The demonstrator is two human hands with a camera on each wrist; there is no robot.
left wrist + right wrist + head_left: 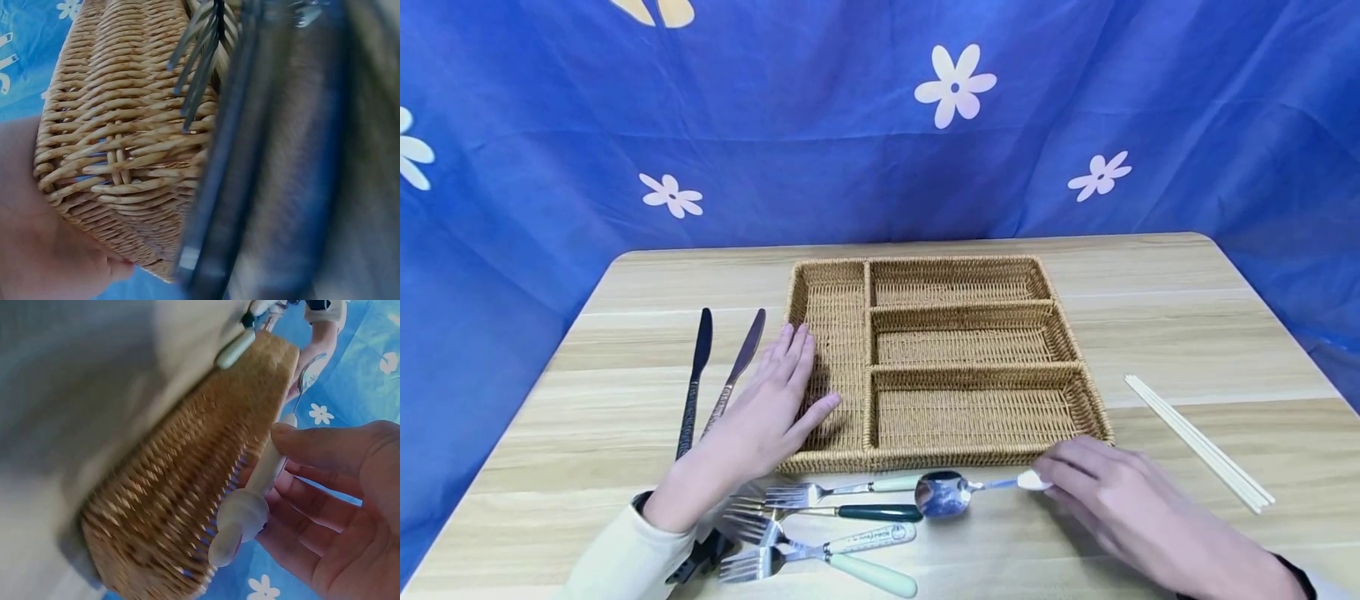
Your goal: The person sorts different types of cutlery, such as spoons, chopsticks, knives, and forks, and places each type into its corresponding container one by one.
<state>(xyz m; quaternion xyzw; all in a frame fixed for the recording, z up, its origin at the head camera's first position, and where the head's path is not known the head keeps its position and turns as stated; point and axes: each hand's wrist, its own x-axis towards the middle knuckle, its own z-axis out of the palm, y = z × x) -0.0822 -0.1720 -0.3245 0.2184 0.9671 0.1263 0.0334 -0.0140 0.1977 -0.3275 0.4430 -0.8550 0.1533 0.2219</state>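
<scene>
A spoon [943, 493] with a white handle [269, 465] is pinched between the thumb and fingers of my right hand [1112, 500]. Its bowl points left, close to the fork handles in front of the wicker tray [973, 457]. My left hand [775, 400] lies over the tray's left edge, fingers fairly straight and thumb spread above the long left compartment. Several forks [752, 565] with pale green, dark green and printed handles lie near my left wrist. In the left wrist view, fork tines [203, 56] show beside the woven wall [125, 125].
Two table knives, a black one [702, 342] and a darker-bladed one [748, 346], lie left of the tray. White chopsticks [1198, 442] lie to the right. A blue flowered cloth [820, 125] hangs behind the wooden table [1165, 300].
</scene>
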